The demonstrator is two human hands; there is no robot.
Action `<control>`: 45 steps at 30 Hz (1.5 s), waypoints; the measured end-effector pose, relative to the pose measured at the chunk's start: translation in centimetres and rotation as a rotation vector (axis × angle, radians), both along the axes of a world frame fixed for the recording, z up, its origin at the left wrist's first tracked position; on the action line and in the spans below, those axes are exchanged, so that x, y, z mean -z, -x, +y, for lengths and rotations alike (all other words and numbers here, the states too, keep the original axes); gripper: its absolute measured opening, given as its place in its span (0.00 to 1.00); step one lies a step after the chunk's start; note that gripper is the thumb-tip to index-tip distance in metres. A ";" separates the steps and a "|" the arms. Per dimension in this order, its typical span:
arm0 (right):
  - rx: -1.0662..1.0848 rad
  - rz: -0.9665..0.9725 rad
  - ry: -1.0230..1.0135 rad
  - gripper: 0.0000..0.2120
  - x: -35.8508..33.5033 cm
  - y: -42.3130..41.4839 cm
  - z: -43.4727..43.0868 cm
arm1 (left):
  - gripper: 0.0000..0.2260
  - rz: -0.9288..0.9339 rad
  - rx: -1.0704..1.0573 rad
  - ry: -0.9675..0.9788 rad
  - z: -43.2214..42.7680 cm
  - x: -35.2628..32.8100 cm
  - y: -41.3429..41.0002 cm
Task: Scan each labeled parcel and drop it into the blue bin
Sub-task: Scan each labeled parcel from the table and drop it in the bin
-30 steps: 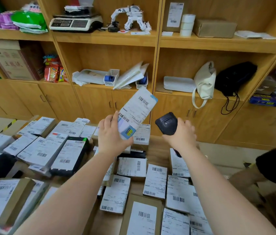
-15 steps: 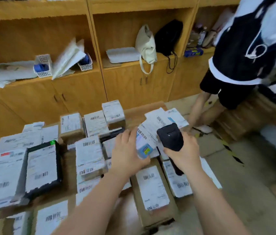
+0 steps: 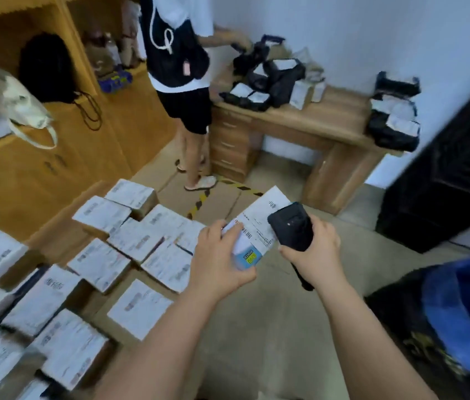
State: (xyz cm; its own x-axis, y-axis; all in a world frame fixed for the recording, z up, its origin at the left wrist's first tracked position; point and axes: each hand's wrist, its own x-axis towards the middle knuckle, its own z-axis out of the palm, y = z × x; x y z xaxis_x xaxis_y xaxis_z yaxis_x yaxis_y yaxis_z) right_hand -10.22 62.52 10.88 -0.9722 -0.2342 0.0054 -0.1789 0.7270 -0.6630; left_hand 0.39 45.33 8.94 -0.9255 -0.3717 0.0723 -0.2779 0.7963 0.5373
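My left hand (image 3: 219, 261) grips a flat white labeled parcel (image 3: 256, 223) with a blue and yellow sticker at its near end. My right hand (image 3: 311, 252) holds a black handheld scanner (image 3: 291, 226), whose head overlaps the parcel's right edge. Both hands are out over the floor, right of the table. The blue bin (image 3: 464, 316) with a dark liner sits at the lower right, its rim partly out of frame. Several labeled parcels (image 3: 98, 264) cover the low table at left.
Another person (image 3: 181, 70) stands at a wooden desk (image 3: 314, 122) with black bagged parcels. Wooden cabinets (image 3: 54, 157) line the back left. A black cabinet (image 3: 444, 180) stands at right. Yellow-black tape (image 3: 199, 203) marks the floor.
The view has swung right, away from the shelves toward the desk and bin. Both hands, still holding the parcel and scanner, moved off the table to over the floor.
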 end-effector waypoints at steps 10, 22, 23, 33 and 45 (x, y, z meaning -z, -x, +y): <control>0.401 -0.019 -0.065 0.34 -1.0 6.1 25.8 | 0.38 0.050 0.281 -0.055 25.1 -1.0 15.0; 0.797 -0.141 -0.096 0.40 2.4 12.1 52.1 | 0.40 0.016 0.659 0.096 51.5 2.3 27.8; 0.827 -0.158 -0.094 0.40 2.8 12.7 53.4 | 0.40 -0.001 0.707 0.109 53.1 2.6 28.9; 1.098 -0.223 -0.009 0.41 9.0 23.9 63.9 | 0.42 -0.150 1.060 0.123 66.9 8.9 45.6; 1.485 -0.524 0.263 0.38 26.9 34.6 72.1 | 0.42 -0.490 1.055 0.147 79.0 26.3 57.6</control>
State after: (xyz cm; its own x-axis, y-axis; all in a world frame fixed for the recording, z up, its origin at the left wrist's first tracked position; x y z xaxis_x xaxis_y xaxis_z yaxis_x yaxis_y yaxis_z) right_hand -44.86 134.66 -16.03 -0.2337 0.8329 -0.5017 0.8290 -0.0990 -0.5505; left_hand -57.25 124.28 -17.34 -0.7110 0.5789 -0.3992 0.4054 0.8013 0.4399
